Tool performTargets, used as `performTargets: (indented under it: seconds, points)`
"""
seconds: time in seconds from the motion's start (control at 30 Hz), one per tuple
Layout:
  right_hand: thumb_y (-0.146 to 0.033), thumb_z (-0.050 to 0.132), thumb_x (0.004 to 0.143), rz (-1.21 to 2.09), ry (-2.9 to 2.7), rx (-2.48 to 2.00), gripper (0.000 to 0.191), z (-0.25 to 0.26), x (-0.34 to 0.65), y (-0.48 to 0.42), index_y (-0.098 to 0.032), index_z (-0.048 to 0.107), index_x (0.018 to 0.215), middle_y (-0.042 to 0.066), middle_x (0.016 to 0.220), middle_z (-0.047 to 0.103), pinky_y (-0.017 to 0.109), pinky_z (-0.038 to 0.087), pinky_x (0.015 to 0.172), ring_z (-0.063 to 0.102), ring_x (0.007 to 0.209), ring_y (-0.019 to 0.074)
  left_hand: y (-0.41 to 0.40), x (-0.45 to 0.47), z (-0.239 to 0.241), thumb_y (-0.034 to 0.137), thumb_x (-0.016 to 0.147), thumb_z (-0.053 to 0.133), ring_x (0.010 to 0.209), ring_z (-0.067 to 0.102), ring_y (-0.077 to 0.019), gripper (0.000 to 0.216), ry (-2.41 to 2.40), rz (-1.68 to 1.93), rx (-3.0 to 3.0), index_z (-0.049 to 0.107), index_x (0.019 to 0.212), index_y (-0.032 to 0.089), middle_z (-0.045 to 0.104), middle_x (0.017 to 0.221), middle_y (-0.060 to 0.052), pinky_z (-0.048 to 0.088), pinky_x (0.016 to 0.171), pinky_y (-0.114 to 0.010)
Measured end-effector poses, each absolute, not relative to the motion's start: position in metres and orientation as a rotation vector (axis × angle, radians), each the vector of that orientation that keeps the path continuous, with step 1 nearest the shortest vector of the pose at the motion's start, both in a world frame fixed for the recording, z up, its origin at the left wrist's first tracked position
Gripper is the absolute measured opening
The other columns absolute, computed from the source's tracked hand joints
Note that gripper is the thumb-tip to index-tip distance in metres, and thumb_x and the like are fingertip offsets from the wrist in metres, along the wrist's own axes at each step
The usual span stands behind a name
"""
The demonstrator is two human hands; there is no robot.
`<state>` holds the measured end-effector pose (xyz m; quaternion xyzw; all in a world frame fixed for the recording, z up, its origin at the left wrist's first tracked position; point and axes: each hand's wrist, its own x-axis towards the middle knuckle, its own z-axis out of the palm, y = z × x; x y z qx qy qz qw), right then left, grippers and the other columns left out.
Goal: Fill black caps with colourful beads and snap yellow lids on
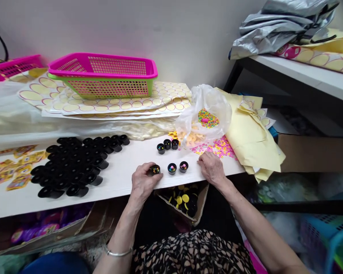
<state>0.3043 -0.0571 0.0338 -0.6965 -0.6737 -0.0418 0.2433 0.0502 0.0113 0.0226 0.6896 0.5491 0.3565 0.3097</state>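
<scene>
My left hand [143, 180] is closed around a small black cup [155, 169] holding coloured beads, at the front edge of the white table [120, 182]. Two more filled cups [172, 168] [183, 166] stand just to its right. My right hand [213, 167] rests on the table with its fingertips pinched together among loose pink and yellow beads [220, 147]; what they pinch is too small to see. Three further black cups [167, 145] stand behind in a row.
A pile of empty black cups [74, 163] lies at the left. A clear bag of beads [207, 116], yellow paper [250, 140], sticker sheets [114, 102] and a pink basket [104, 74] sit behind. A box of capped cups [184, 201] is below the table.
</scene>
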Motion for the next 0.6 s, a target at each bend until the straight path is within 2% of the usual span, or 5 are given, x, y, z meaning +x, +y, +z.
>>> performTargets:
  seconds: [0.2,0.33,0.43,0.6]
  points:
    - [-0.018,0.056,0.076,0.172,-1.68,-1.752,0.002,0.023,0.311,-0.074,-0.019,0.054,0.076,0.002,0.074,0.054,0.029,0.037,0.068,0.048,0.072,0.0164,-0.008,0.059,0.022,0.029,0.055,0.074,0.085,0.058,-0.0193,0.04,1.398,0.949,1.83,0.065,0.094,0.023,0.065,0.091,-0.001,0.047,0.079,-0.034]
    - [-0.02,0.058,0.075,0.287,-1.59,-1.676,0.007,0.022,0.315,-0.076,-0.019,0.056,0.081,0.002,0.078,0.054,0.028,0.04,0.067,0.05,0.073,0.0157,-0.007,0.058,0.02,0.032,0.053,0.077,0.088,0.057,-0.0201,0.049,1.383,0.937,1.895,0.064,0.099,0.022,0.064,0.094,-0.002,0.047,0.079,-0.034]
    - [-0.019,0.053,0.079,0.255,-1.629,-1.713,0.007,0.023,0.314,-0.073,-0.019,0.059,0.083,0.003,0.082,0.055,0.029,0.041,0.07,0.052,0.076,0.0161,-0.007,0.057,0.019,0.033,0.056,0.076,0.085,0.056,-0.0193,0.036,1.344,0.943,1.972,0.065,0.089,0.023,0.064,0.09,-0.001,0.046,0.077,-0.033]
    - [-0.014,0.047,0.081,0.097,-1.787,-1.848,0.016,0.028,0.309,-0.072,-0.019,0.059,0.072,0.004,0.076,0.054,0.03,0.039,0.071,0.051,0.077,0.0176,-0.011,0.059,0.02,0.03,0.06,0.074,0.078,0.054,-0.0171,0.024,1.317,0.96,2.027,0.065,0.08,0.022,0.064,0.082,0.0,0.044,0.072,-0.03]
